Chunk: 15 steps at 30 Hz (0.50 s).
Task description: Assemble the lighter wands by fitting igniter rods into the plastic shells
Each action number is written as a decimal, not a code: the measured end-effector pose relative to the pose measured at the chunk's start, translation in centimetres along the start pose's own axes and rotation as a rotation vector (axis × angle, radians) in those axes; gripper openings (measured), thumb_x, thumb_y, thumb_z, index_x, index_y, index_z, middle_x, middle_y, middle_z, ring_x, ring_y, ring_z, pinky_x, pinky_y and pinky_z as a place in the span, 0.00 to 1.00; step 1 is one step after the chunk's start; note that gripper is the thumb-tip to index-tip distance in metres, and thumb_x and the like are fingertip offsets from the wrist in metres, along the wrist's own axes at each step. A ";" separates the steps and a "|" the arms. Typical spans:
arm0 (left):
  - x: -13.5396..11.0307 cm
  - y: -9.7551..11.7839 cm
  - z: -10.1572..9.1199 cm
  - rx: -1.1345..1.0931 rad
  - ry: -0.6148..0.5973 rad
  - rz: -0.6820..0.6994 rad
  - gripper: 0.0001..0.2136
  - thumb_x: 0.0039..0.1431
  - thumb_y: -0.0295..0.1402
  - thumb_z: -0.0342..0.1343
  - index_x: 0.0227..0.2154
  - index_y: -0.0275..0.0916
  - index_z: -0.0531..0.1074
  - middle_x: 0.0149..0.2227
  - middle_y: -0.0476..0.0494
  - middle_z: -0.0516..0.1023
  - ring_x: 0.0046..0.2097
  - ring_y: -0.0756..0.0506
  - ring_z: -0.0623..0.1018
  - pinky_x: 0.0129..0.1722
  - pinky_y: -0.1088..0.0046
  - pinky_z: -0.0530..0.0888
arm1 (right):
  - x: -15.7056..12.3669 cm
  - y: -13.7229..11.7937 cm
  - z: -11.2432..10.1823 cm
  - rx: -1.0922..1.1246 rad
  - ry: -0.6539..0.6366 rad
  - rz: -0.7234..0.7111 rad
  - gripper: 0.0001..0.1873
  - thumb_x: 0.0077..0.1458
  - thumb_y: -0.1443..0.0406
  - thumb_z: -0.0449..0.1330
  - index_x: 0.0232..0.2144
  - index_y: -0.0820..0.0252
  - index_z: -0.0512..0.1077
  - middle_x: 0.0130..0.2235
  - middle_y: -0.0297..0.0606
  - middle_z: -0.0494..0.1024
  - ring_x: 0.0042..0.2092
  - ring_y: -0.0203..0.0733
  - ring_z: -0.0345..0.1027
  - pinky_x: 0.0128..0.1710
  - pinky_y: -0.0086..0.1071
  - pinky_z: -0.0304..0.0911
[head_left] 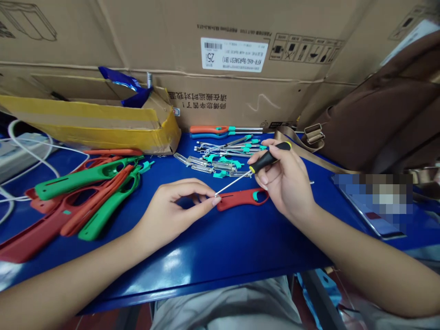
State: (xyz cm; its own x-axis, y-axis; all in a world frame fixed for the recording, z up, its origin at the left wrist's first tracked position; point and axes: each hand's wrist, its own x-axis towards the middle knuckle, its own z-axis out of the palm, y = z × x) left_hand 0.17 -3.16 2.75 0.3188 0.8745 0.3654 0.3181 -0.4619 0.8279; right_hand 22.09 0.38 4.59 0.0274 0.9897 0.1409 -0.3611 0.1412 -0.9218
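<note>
The person's left hand and right hand were bare, with slim fingers, and the forearms at left and right were uncovered too. At the near edge I saw pale grey clothing, loosely creased across the lap.

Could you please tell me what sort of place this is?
Probably a makeshift workbench: lighter casings and small loose parts lie on the blue table, and the right hand holds a screwdriver.
</note>
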 end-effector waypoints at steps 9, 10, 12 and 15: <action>0.1 -0.1 -0.1 0.030 -0.027 -0.002 0.04 0.61 0.31 0.64 0.30 0.38 0.80 0.32 0.49 0.83 0.33 0.51 0.79 0.32 0.79 0.74 | 0.1 0.0 -0.1 -0.016 -0.029 -0.011 0.11 0.54 0.59 0.61 0.37 0.53 0.63 0.28 0.31 0.80 0.18 0.31 0.58 0.16 0.26 0.53; 0.1 -0.1 0.0 0.034 -0.029 -0.007 0.04 0.61 0.31 0.65 0.30 0.38 0.80 0.32 0.49 0.82 0.33 0.51 0.79 0.32 0.80 0.74 | 0.1 0.0 -0.1 -0.017 -0.029 -0.011 0.11 0.54 0.59 0.61 0.37 0.53 0.64 0.28 0.31 0.80 0.18 0.30 0.58 0.16 0.26 0.53; 0.1 -0.2 0.0 0.036 -0.033 -0.010 0.04 0.60 0.30 0.65 0.30 0.38 0.80 0.32 0.49 0.82 0.32 0.51 0.79 0.32 0.80 0.74 | 0.1 0.0 -0.1 -0.019 -0.025 -0.014 0.10 0.54 0.60 0.61 0.37 0.54 0.64 0.28 0.31 0.80 0.17 0.30 0.57 0.16 0.26 0.52; 0.1 -0.2 0.0 0.029 -0.043 -0.009 0.03 0.60 0.30 0.65 0.31 0.38 0.80 0.32 0.49 0.82 0.33 0.51 0.79 0.33 0.79 0.74 | 0.0 -0.1 -0.1 -0.031 -0.016 -0.029 0.10 0.54 0.60 0.62 0.36 0.54 0.65 0.28 0.32 0.80 0.17 0.30 0.57 0.17 0.26 0.52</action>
State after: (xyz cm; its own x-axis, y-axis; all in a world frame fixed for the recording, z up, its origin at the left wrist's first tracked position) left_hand 0.17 -2.97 2.60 0.3538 0.8718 0.3388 0.3466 -0.4586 0.8183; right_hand 22.18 0.40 4.64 0.0230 0.9846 0.1735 -0.3311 0.1713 -0.9279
